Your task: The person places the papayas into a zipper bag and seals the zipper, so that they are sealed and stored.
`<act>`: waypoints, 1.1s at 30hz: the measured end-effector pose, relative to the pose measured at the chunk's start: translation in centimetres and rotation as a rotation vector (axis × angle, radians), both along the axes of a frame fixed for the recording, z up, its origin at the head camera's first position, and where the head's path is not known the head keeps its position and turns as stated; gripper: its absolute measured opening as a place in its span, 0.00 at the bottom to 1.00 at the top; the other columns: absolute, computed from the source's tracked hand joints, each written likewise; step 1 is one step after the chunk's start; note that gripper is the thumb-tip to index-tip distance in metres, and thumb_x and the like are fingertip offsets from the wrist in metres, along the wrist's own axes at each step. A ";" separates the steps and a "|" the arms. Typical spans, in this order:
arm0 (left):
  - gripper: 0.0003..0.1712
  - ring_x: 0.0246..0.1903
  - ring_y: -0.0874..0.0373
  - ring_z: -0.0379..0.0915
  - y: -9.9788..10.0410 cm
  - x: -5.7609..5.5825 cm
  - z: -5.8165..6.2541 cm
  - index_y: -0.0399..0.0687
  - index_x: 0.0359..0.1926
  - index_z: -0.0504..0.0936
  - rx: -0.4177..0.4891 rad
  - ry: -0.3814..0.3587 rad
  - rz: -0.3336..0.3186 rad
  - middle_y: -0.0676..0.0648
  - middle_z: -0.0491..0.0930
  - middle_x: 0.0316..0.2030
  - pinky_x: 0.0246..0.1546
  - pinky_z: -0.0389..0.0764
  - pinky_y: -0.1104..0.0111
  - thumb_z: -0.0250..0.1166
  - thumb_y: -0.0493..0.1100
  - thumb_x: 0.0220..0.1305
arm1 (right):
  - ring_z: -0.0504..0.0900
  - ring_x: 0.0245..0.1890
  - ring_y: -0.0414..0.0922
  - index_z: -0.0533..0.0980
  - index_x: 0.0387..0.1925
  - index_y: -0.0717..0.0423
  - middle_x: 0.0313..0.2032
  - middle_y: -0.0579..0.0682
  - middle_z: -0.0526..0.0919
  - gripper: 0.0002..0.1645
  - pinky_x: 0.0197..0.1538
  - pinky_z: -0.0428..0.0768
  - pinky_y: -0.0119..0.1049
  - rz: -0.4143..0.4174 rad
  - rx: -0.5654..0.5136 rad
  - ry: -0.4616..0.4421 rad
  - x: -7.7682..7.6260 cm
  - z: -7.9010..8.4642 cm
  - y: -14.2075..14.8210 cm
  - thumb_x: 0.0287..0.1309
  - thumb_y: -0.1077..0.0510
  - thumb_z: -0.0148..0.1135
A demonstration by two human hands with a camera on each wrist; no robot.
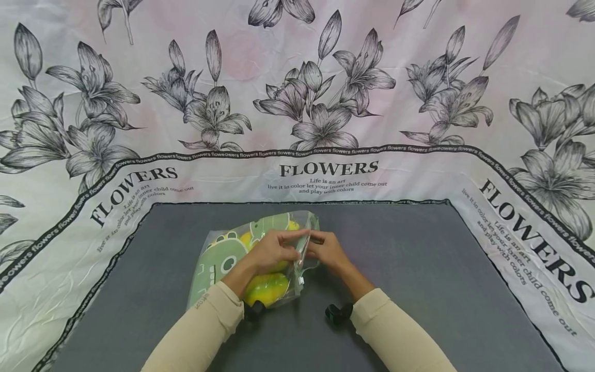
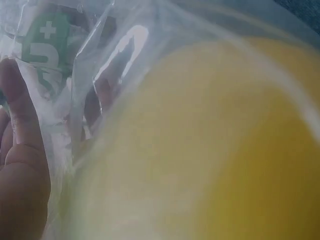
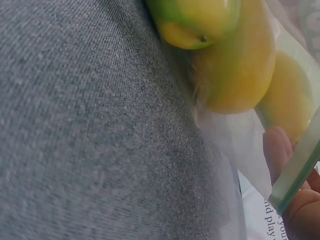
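Observation:
A clear zip bag (image 1: 213,262) with a green cartoon print lies tilted on the dark grey tabletop, its opening edge toward the right. Several yellow-green mangoes (image 1: 267,289) are inside it, and they show through the plastic as mangoes (image 3: 237,70) in the right wrist view. My left hand (image 1: 273,252) lies over the bag and pinches its opening edge between thumb and fingers. From the other side, my right hand (image 1: 331,252) grips the same edge near the top, its fingertips partly hidden by plastic. A white zip slider (image 1: 301,280) sits at the lower end of the edge.
The grey tabletop (image 1: 418,258) stretches to both sides of the bag. A white floral cloth (image 1: 325,181) with printed lettering borders it at the back and sides. Dark wrist cameras (image 1: 338,313) sit by the cuffs.

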State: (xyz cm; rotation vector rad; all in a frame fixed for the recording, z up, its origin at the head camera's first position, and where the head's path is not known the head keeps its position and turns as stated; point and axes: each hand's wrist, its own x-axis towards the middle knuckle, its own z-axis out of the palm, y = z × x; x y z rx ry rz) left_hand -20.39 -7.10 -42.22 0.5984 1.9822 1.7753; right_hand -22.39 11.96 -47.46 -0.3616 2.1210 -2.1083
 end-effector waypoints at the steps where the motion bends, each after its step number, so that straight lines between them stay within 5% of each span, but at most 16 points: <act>1: 0.35 0.29 0.50 0.81 0.1 0.1 0.0 0.52 0.66 0.73 0.004 0.002 0.003 0.44 0.79 0.53 0.44 0.75 0.42 0.65 0.30 0.56 | 0.83 0.43 0.55 0.78 0.54 0.68 0.51 0.63 0.79 0.21 0.43 0.82 0.43 0.000 -0.002 0.002 0.0 0.0 0.0 0.58 0.66 0.63; 5: 0.36 0.27 0.51 0.80 0.7 0.7 0.1 0.47 0.66 0.72 0.044 0.016 0.024 0.41 0.78 0.53 0.39 0.77 0.42 0.64 0.27 0.55 | 0.82 0.46 0.54 0.77 0.55 0.68 0.53 0.62 0.79 0.21 0.44 0.81 0.43 0.008 -0.009 0.001 0.1 0.1 0.4 0.59 0.65 0.62; 9: 0.37 0.22 0.52 0.79 1.5 1.5 0.0 0.41 0.67 0.70 0.100 0.031 0.047 0.32 0.81 0.41 0.32 0.79 0.44 0.63 0.25 0.54 | 0.81 0.47 0.55 0.75 0.56 0.70 0.52 0.64 0.78 0.22 0.46 0.81 0.44 0.011 -0.055 0.012 0.2 -0.2 1.3 0.60 0.66 0.62; 13: 0.37 0.20 0.49 0.78 2.2 2.3 -0.1 0.39 0.68 0.68 0.111 0.069 0.089 0.30 0.79 0.45 0.28 0.81 0.49 0.62 0.24 0.55 | 0.82 0.44 0.55 0.74 0.56 0.71 0.52 0.65 0.78 0.22 0.46 0.80 0.44 0.000 -0.095 0.011 0.5 -0.1 2.2 0.61 0.66 0.62; 20: 0.37 0.24 0.35 0.77 3.0 3.6 -0.8 0.38 0.67 0.67 0.097 0.070 0.192 0.28 0.81 0.33 0.28 0.81 0.48 0.62 0.24 0.55 | 0.81 0.45 0.58 0.70 0.59 0.72 0.54 0.68 0.74 0.25 0.49 0.79 0.45 0.018 -0.111 0.008 1.3 0.2 3.6 0.62 0.65 0.61; 22: 0.36 0.26 0.31 0.76 3.1 4.2 -0.7 0.36 0.67 0.67 0.117 0.064 0.212 0.28 0.81 0.38 0.29 0.80 0.45 0.62 0.24 0.56 | 0.80 0.46 0.61 0.70 0.59 0.73 0.54 0.69 0.73 0.25 0.49 0.79 0.46 0.020 -0.111 0.015 1.6 0.2 4.0 0.63 0.65 0.61; 27: 0.32 0.28 0.27 0.75 3.3 6.2 0.5 0.31 0.65 0.68 0.169 0.074 0.265 0.27 0.78 0.47 0.32 0.79 0.44 0.61 0.23 0.57 | 0.79 0.45 0.67 0.70 0.58 0.76 0.53 0.74 0.72 0.25 0.47 0.80 0.47 0.007 -0.063 0.062 2.4 0.4 5.0 0.64 0.63 0.60; 33: 0.32 0.26 0.29 0.76 3.2 7.8 0.7 0.28 0.64 0.69 0.206 0.127 0.340 0.24 0.79 0.30 0.31 0.80 0.46 0.61 0.22 0.56 | 0.81 0.38 0.67 0.74 0.54 0.74 0.46 0.74 0.77 0.19 0.41 0.81 0.52 0.026 0.062 0.194 4.8 2.0 5.6 0.65 0.65 0.58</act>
